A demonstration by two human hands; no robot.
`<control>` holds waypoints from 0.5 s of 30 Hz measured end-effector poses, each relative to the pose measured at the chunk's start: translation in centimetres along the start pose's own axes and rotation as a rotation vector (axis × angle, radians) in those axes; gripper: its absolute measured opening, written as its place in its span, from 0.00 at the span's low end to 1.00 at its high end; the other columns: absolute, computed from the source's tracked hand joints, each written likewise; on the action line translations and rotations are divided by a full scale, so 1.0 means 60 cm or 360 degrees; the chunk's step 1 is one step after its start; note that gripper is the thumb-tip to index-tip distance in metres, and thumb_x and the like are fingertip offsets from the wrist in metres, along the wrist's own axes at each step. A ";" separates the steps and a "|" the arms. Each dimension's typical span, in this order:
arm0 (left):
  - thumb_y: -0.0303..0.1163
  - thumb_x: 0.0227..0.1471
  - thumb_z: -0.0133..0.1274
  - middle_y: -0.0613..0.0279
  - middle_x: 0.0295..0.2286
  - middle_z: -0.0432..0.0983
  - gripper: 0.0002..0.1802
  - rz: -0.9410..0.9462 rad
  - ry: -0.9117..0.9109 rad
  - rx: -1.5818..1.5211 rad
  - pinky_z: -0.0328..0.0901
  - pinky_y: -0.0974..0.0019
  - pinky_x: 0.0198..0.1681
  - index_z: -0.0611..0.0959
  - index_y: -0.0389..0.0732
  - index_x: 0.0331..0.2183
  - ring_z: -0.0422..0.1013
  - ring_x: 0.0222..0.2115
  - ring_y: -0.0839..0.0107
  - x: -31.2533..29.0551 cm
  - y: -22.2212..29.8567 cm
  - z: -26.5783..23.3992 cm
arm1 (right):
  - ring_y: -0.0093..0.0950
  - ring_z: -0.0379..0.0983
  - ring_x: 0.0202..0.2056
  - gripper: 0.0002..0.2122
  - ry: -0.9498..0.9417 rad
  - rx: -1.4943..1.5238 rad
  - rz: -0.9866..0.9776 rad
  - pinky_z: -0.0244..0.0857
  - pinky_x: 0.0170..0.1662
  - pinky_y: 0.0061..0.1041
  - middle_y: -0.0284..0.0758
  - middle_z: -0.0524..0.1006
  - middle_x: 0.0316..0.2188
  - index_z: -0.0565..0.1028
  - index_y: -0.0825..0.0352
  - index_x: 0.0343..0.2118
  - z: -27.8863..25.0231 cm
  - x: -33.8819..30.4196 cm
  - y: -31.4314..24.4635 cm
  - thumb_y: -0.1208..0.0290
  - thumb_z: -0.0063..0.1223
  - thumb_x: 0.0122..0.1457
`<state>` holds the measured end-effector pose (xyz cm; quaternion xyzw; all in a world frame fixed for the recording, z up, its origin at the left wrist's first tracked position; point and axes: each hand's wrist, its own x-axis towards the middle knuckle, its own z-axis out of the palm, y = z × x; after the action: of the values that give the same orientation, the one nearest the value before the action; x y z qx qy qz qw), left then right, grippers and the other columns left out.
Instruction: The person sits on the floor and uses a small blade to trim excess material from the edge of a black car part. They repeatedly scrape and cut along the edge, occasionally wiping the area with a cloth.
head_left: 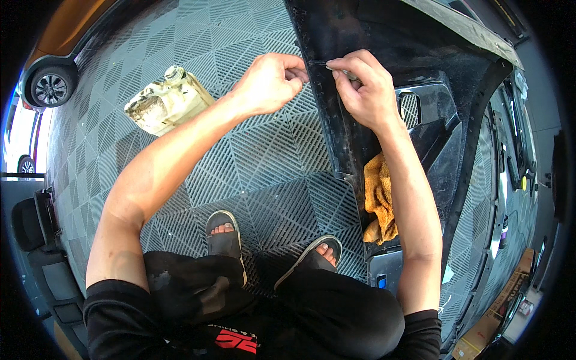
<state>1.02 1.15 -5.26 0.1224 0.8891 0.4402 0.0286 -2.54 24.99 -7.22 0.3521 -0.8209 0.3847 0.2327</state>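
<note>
A large black car panel [354, 36] stands in front of me on the right, its long edge running away from me. At that edge, the curled fingers of my left hand [273, 81] grip the rim, with some fingertips hidden. Across the rim, my right hand [366, 87] is closed in a pinch on a thin metal pick-like tool [329, 66]. The tool's slim end points left toward the panel's edge; its exact kind is too small to tell. An orange-brown cloth [378, 198] hangs on the panel below my right wrist.
A stained, pale plastic jug [171, 102] rests on the grey grid-tile floor [270, 144] left of my hands. A car wheel [51, 87] shows at the far left, above a black seat [45, 240]. Cardboard boxes [486, 330] lie at the lower right.
</note>
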 end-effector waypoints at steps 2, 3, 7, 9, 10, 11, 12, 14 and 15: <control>0.29 0.54 0.53 0.57 0.35 0.86 0.18 -0.0003 0.0022 0.0004 0.76 0.64 0.46 0.88 0.30 0.44 0.81 0.37 0.72 -0.002 0.001 0.000 | 0.36 0.84 0.37 0.09 -0.0008 -0.0015 -0.0015 0.79 0.40 0.34 0.34 0.82 0.38 0.87 0.56 0.42 0.002 0.001 0.001 0.74 0.64 0.59; 0.30 0.55 0.54 0.57 0.34 0.86 0.18 -0.0004 0.0032 0.0006 0.76 0.64 0.45 0.88 0.30 0.44 0.80 0.36 0.72 -0.002 0.001 0.000 | 0.36 0.84 0.37 0.09 -0.0021 -0.0036 -0.0010 0.79 0.40 0.34 0.33 0.82 0.38 0.87 0.56 0.42 0.001 0.001 0.001 0.74 0.65 0.59; 0.32 0.58 0.57 0.59 0.31 0.85 0.16 -0.0041 0.0030 0.0013 0.75 0.63 0.42 0.88 0.32 0.43 0.79 0.34 0.74 -0.003 0.008 -0.001 | 0.36 0.84 0.38 0.09 -0.0034 -0.0169 -0.0026 0.79 0.41 0.35 0.33 0.82 0.39 0.87 0.56 0.42 0.000 -0.001 -0.002 0.74 0.64 0.60; 0.34 0.59 0.58 0.59 0.30 0.85 0.16 -0.0040 0.0058 -0.0004 0.74 0.63 0.41 0.89 0.32 0.43 0.78 0.33 0.74 -0.001 0.010 0.005 | 0.37 0.84 0.38 0.09 0.0000 -0.0121 0.0007 0.80 0.40 0.35 0.33 0.82 0.39 0.87 0.56 0.42 0.000 -0.006 -0.003 0.74 0.64 0.60; 0.34 0.59 0.58 0.59 0.30 0.85 0.16 -0.0039 0.0049 -0.0025 0.74 0.64 0.41 0.89 0.32 0.43 0.78 0.33 0.74 0.000 0.012 0.002 | 0.37 0.84 0.38 0.09 0.0021 -0.0092 0.0021 0.80 0.40 0.35 0.33 0.82 0.39 0.87 0.56 0.42 0.001 -0.006 -0.004 0.74 0.64 0.60; 0.34 0.59 0.58 0.59 0.30 0.85 0.16 -0.0039 0.0039 -0.0046 0.74 0.64 0.41 0.89 0.32 0.42 0.78 0.33 0.74 0.000 0.013 0.000 | 0.37 0.84 0.38 0.09 0.0027 -0.0092 0.0009 0.80 0.40 0.35 0.33 0.82 0.39 0.86 0.56 0.42 0.002 -0.005 -0.004 0.74 0.64 0.60; 0.34 0.59 0.58 0.59 0.30 0.85 0.16 -0.0039 0.0029 -0.0067 0.74 0.64 0.40 0.89 0.32 0.42 0.78 0.33 0.74 0.001 0.015 -0.002 | 0.37 0.84 0.38 0.09 0.0033 -0.0091 -0.0004 0.80 0.40 0.36 0.33 0.82 0.39 0.86 0.56 0.42 0.004 -0.003 -0.004 0.74 0.64 0.60; 0.34 0.59 0.58 0.59 0.29 0.85 0.16 -0.0024 0.0049 -0.0058 0.73 0.64 0.40 0.89 0.32 0.43 0.78 0.32 0.74 0.003 0.002 0.000 | 0.37 0.84 0.38 0.09 0.0031 -0.0125 -0.0025 0.80 0.40 0.36 0.33 0.82 0.38 0.86 0.56 0.42 0.006 0.000 -0.006 0.74 0.64 0.60; 0.34 0.59 0.58 0.59 0.29 0.85 0.16 -0.0016 0.0060 -0.0054 0.73 0.64 0.40 0.89 0.32 0.43 0.78 0.32 0.74 0.003 -0.004 0.001 | 0.37 0.84 0.38 0.09 0.0024 -0.0157 -0.0035 0.80 0.40 0.36 0.33 0.82 0.38 0.86 0.56 0.42 0.007 0.001 -0.008 0.74 0.63 0.61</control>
<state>0.79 1.11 -5.46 0.1090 0.8825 0.4573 0.0162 -2.24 24.43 -7.21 0.3464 -0.8332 0.3438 0.2602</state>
